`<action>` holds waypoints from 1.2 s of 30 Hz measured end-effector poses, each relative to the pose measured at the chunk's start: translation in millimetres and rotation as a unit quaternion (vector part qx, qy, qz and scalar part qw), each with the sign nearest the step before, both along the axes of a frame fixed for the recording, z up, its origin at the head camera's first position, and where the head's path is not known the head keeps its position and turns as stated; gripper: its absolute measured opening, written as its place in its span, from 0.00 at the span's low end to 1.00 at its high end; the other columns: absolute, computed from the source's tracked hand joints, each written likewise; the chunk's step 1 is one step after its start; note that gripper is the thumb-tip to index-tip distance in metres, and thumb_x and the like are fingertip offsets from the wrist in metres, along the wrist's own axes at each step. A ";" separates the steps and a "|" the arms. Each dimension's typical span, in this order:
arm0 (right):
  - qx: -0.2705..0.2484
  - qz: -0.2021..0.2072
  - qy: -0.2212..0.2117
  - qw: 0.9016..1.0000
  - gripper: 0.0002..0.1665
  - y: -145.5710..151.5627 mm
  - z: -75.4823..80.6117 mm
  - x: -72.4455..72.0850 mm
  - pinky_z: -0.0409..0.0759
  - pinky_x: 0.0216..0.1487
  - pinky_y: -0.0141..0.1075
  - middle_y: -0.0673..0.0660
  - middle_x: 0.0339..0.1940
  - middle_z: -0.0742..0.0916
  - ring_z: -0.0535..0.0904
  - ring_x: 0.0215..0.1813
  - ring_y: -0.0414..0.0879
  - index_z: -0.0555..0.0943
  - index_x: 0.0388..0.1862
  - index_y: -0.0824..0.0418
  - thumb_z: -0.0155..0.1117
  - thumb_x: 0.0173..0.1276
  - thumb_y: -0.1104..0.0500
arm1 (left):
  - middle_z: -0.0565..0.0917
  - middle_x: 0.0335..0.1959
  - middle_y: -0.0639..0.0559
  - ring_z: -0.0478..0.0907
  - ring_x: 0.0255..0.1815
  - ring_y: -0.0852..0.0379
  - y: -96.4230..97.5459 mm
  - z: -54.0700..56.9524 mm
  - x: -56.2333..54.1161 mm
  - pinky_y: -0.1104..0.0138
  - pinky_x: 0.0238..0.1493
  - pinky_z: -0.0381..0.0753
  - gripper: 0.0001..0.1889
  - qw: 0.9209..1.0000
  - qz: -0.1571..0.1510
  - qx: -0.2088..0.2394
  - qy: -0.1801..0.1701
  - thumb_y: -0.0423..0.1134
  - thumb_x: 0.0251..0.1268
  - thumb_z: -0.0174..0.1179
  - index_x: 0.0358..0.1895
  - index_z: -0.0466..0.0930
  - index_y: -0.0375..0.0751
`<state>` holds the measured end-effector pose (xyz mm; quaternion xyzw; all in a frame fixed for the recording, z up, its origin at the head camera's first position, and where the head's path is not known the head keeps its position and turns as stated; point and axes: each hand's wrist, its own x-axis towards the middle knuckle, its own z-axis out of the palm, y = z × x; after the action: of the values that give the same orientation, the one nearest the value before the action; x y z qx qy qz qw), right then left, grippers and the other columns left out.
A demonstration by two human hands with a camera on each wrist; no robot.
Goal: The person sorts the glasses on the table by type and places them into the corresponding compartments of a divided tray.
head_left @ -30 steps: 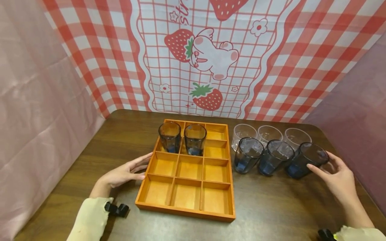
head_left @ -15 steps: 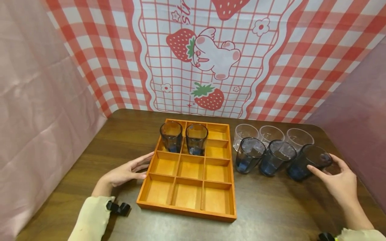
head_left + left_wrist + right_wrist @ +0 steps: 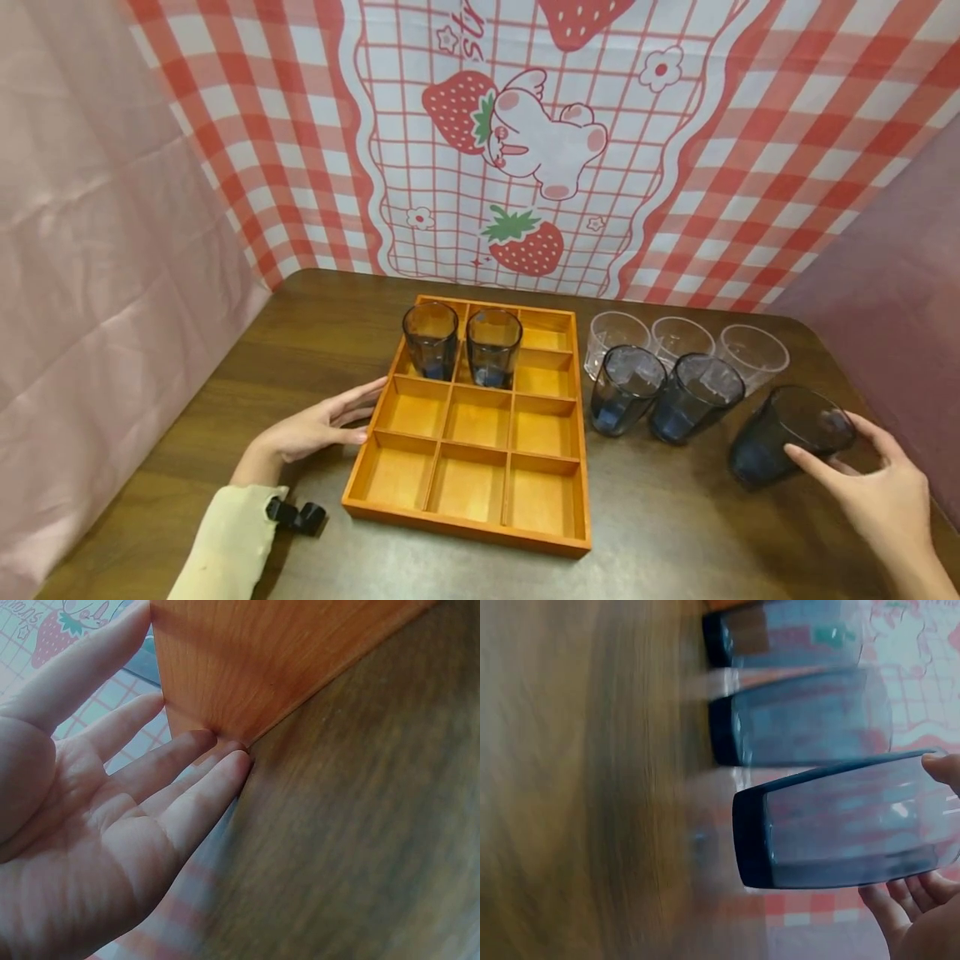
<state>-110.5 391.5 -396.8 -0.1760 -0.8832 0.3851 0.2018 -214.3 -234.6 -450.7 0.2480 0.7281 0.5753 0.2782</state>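
My right hand [image 3: 881, 483] holds a dark blue-grey drinking glass [image 3: 780, 442] near its rim, thumb on one side and fingers on the other. In the right wrist view this glass [image 3: 840, 825] leans a little, its base raised off the table. My left hand [image 3: 322, 427] rests its fingertips on the left side of a wooden compartment box [image 3: 465, 532]; its fingers [image 3: 206, 799] are nearly straight against the box wall [image 3: 232, 667]. Two dark glasses, one at the left [image 3: 432, 342] and one in the middle [image 3: 492, 350], stand upright in the box's second row from the back.
Two more dark glasses, the nearer one to the box [image 3: 626, 392] and its neighbour [image 3: 693, 398], stand right of the box. Behind them is a row of three clear glasses, including a left one [image 3: 615, 325] and a right one [image 3: 757, 354]. A checked cloth [image 3: 300, 167] hangs behind the table.
My right hand has drawn the dark glass out of the front row, toward me and to the right, and lifted it. My left hand stays at the box.
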 end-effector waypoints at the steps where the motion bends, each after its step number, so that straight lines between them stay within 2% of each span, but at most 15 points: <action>1: -0.001 0.001 0.004 1.000 0.48 -2.9 0.7 4.3 0.70 0.28 0.09 0.21 0.46 0.69 0.67 0.32 0.07 0.65 0.73 0.57 0.76 0.56 0.57 | 0.42 0.79 0.35 0.44 0.78 0.34 0.1 -0.2 0.1 0.79 0.61 0.67 0.42 1.000 -0.001 -0.001 0.000 0.36 0.70 0.57 0.79 0.40 0.43; 2: -0.001 0.003 0.012 1.000 0.47 -6.4 1.6 7.9 0.71 0.29 0.09 0.20 0.43 0.68 0.66 0.34 0.07 0.66 0.72 0.59 0.76 0.55 0.58 | 0.42 0.79 0.35 0.44 0.78 0.34 0.2 -0.6 0.2 0.80 0.61 0.67 0.42 1.000 -0.002 -0.001 0.001 0.36 0.70 0.57 0.79 0.40 0.43; 5: -0.008 -0.003 0.014 1.000 0.46 -17.9 4.4 18.1 0.71 0.30 0.09 0.21 0.43 0.69 0.65 0.39 0.09 0.66 0.72 0.60 0.76 0.55 0.60 | 0.42 0.79 0.34 0.44 0.77 0.32 -0.3 -2.1 0.5 0.80 0.61 0.67 0.42 1.000 -0.004 -0.002 0.004 0.36 0.70 0.56 0.79 0.39 0.42; 10: -0.040 -0.014 0.011 0.999 0.43 -38.9 8.9 27.4 0.72 0.32 0.09 0.21 0.42 0.72 0.67 0.42 0.12 0.70 0.69 0.54 0.77 0.54 0.61 | 0.41 0.79 0.34 0.44 0.77 0.31 -1.2 -3.7 0.4 0.79 0.61 0.68 0.42 1.000 -0.006 0.003 0.002 0.35 0.70 0.56 0.79 0.39 0.41; 15: -0.057 0.042 0.047 0.996 0.41 -60.5 14.2 29.0 0.75 0.34 0.12 0.22 0.44 0.78 0.75 0.40 0.13 0.74 0.64 0.49 0.76 0.52 0.69 | 0.41 0.79 0.35 0.44 0.77 0.33 -2.1 -2.9 0.0 0.78 0.61 0.69 0.42 1.000 -0.006 0.008 0.002 0.35 0.70 0.56 0.79 0.39 0.42; 17: -0.060 0.073 0.062 0.994 0.41 -69.1 16.8 27.4 0.76 0.34 0.13 0.23 0.45 0.79 0.78 0.39 0.15 0.75 0.63 0.48 0.75 0.51 0.72 | 0.41 0.79 0.35 0.44 0.77 0.33 -2.2 -2.3 -0.1 0.79 0.61 0.69 0.42 1.000 -0.005 0.008 0.001 0.35 0.70 0.56 0.79 0.39 0.42; 19: -0.084 0.106 0.081 0.987 0.41 -78.2 19.0 25.0 0.77 0.35 0.14 0.25 0.47 0.81 0.80 0.39 0.18 0.76 0.61 0.50 0.73 0.50 0.75 | 0.41 0.79 0.35 0.44 0.77 0.33 -2.2 -1.9 0.0 0.79 0.61 0.69 0.42 1.000 -0.006 0.010 0.001 0.35 0.70 0.56 0.79 0.39 0.42; 25: -0.160 0.192 0.117 0.961 0.39 -106.1 26.5 13.1 0.79 0.36 0.17 0.33 0.50 0.83 0.83 0.41 0.24 0.77 0.58 0.55 0.70 0.48 0.80 | 0.42 0.79 0.36 0.44 0.78 0.34 -1.3 -1.8 -0.4 0.79 0.61 0.68 0.42 1.000 -0.001 0.010 0.001 0.35 0.70 0.57 0.79 0.40 0.43; 30: -0.180 0.208 0.129 0.953 0.39 -129.7 31.8 0.0 0.80 0.38 0.18 0.35 0.49 0.84 0.82 0.44 0.24 0.77 0.57 0.55 0.71 0.46 0.81 | 0.42 0.79 0.35 0.44 0.78 0.35 -1.8 -2.3 -1.1 0.79 0.61 0.68 0.42 1.000 -0.001 0.010 0.001 0.35 0.70 0.57 0.79 0.40 0.43; 34: -0.190 0.203 0.126 0.952 0.38 -145.2 33.7 -10.6 0.79 0.40 0.17 0.35 0.48 0.83 0.80 0.48 0.24 0.76 0.57 0.57 0.72 0.46 0.80 | 0.43 0.79 0.35 0.44 0.78 0.35 -1.5 -2.2 -1.4 0.80 0.61 0.67 0.42 1.000 0.000 0.007 0.002 0.35 0.70 0.57 0.79 0.40 0.43; 36: -0.182 0.196 0.117 0.956 0.38 -152.3 34.8 -15.8 0.79 0.40 0.17 0.33 0.48 0.83 0.79 0.48 0.23 0.75 0.58 0.60 0.73 0.47 0.78 | 0.43 0.79 0.35 0.44 0.78 0.35 -1.1 -1.8 -1.4 0.80 0.61 0.67 0.42 1.000 0.000 0.006 0.001 0.35 0.70 0.57 0.79 0.40 0.43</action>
<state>-126.3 239.2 -362.0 0.0127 -0.7852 0.5895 0.1890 -215.7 -235.7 -452.5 0.2498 0.7247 0.5798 0.2760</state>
